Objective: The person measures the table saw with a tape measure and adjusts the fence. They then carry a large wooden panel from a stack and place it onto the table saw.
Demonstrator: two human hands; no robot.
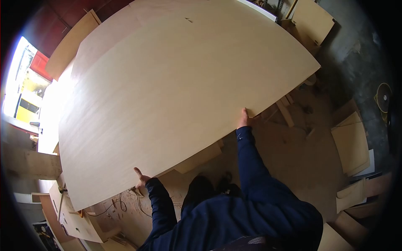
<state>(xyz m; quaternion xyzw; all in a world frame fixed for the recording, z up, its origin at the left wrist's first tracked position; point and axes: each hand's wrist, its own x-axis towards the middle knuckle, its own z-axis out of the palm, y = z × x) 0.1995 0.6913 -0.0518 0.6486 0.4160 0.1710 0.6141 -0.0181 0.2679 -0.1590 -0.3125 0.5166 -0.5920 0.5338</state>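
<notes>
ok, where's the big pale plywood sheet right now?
Head view: the large pale plywood sheet fills the centre and left, gripped at its near edge by the left hand and right hand.

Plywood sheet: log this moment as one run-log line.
plywood sheet: large, held up | left hand: grips near edge | right hand: grips same edge | offcuts: on floor, right

Dusty floor [301, 163] w/ wood scraps [285, 112] strewn mid-right. Plywood offcuts [351, 144] lay flat at right, more stacked btm-right. Panel [312, 19] stood top right. Cable [119, 206] trailed lower left. Bright doorway [21, 83] far left.
</notes>
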